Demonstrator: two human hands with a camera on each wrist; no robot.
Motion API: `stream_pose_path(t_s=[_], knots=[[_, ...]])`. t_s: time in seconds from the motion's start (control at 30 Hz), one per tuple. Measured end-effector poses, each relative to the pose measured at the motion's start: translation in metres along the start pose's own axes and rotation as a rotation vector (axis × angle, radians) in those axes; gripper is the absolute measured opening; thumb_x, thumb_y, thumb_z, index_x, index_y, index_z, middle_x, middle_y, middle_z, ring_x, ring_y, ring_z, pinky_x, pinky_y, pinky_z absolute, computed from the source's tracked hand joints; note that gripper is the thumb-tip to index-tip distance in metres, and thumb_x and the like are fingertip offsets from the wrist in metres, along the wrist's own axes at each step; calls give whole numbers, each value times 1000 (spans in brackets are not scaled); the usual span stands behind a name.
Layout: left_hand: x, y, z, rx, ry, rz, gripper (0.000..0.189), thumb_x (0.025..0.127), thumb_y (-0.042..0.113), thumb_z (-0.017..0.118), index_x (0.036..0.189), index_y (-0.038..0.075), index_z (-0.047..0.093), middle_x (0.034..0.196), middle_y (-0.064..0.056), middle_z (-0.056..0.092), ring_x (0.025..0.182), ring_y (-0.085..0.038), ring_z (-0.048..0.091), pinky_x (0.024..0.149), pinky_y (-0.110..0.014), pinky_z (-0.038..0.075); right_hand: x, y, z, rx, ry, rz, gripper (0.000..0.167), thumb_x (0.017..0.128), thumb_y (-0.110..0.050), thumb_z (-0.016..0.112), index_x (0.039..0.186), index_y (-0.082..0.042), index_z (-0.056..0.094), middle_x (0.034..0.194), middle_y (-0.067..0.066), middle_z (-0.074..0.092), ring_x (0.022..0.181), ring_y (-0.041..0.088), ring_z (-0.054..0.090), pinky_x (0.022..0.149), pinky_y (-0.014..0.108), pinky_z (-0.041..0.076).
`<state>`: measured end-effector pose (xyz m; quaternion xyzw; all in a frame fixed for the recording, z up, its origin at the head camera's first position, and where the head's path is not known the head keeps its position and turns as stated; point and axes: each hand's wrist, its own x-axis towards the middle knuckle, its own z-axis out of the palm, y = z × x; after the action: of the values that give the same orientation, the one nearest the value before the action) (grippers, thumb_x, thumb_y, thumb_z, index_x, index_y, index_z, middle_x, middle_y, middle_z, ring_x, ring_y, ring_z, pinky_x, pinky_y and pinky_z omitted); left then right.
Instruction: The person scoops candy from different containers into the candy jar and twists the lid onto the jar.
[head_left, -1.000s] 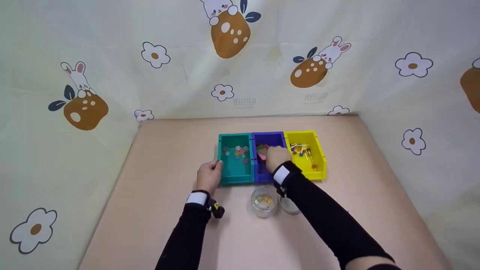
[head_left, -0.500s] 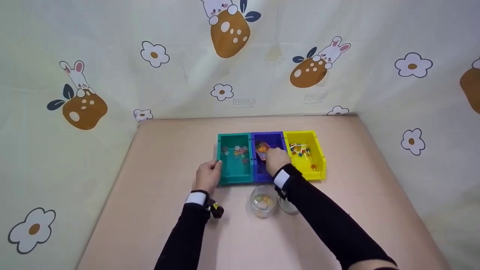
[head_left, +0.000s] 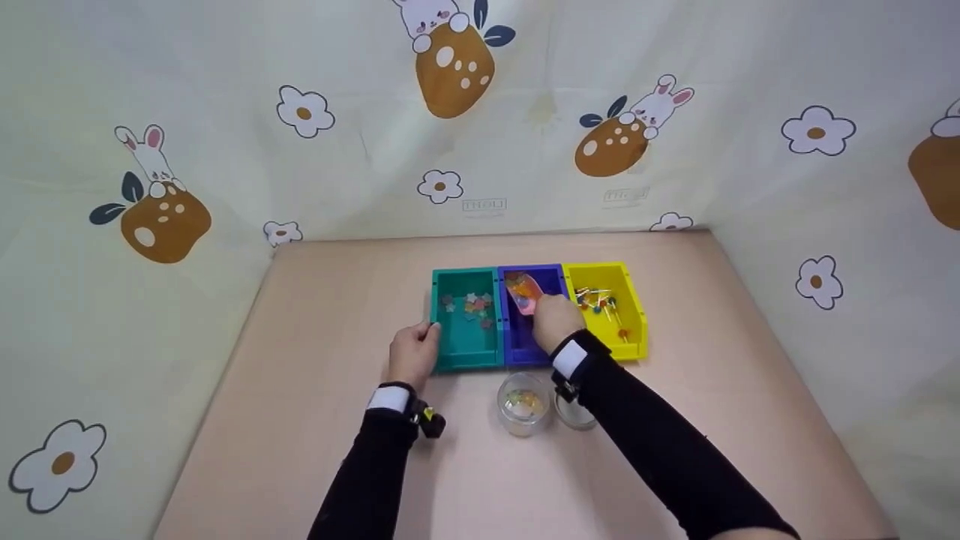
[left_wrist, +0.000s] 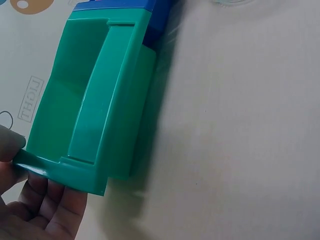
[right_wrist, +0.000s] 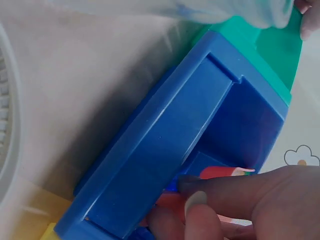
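My left hand grips the outer left rim of a green bin, thumb above and fingers curled beneath in the left wrist view. With my right hand I hold a translucent pink-red scoop inside the blue-purple bin. Small orange pieces show at the scoop's head; how many lie in it is unclear. In the right wrist view, thumb and fingers pinch the scoop's handle, and the hand hides part of it. Pale star-shaped pieces lie in the green bin.
Joined on the right is a yellow bin with several coloured-headed sticks. A clear jar holding small pieces stands in front of the bins. Beside it, a round clear item is partly under my right forearm. Patterned cloth walls enclose the table.
The scoop has shifted toward the back of the blue-purple bin, and more of its head shows beyond my right hand. My left hand keeps its grip on the green bin.
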<state>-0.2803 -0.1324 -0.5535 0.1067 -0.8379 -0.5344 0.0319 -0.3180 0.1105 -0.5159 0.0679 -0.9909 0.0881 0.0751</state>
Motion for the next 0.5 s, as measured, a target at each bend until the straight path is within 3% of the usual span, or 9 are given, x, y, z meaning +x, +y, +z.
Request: stream_pose_path(t_s=[0.07,0.13,0.3,0.37,0.5], knots=[[1,0,0,-6,-4,-5,40,113,22,60,147,3,65,150,-21,67,141,-34,63,117,-51,53,-1,1,-1,15,-1,4,15,93,-3,73,99,11,75,94,28,79,86,45,79,77,56,67],[1,-1,0,-17,-13,-21,41,113,23,60,148,4,64,151,-20,67,140,-31,62,117,-50,52,-2,2,-2,26,-9,4,16,92,-3,73,100,11,75,94,28,79,86,45,79,78,56,67],[2,-1,1,-17,-17,-52,38,113,23,59,144,5,71,138,-18,74,115,-25,62,104,-45,54,-6,4,-9,65,-36,29,19,92,-4,74,102,12,74,96,28,79,88,45,79,80,55,67],[3,-1,1,-14,-18,-54,37,114,23,58,143,4,73,135,-18,75,113,-25,61,103,-45,54,-8,4,-12,77,-36,41,19,92,-4,74,102,12,74,96,28,79,88,45,79,80,55,67],[3,-1,1,-29,-30,-65,40,114,23,58,148,5,67,148,-19,69,134,-28,62,117,-50,52,-12,5,-16,78,-20,54,17,93,-5,72,99,10,74,93,27,79,87,45,79,79,55,67]])
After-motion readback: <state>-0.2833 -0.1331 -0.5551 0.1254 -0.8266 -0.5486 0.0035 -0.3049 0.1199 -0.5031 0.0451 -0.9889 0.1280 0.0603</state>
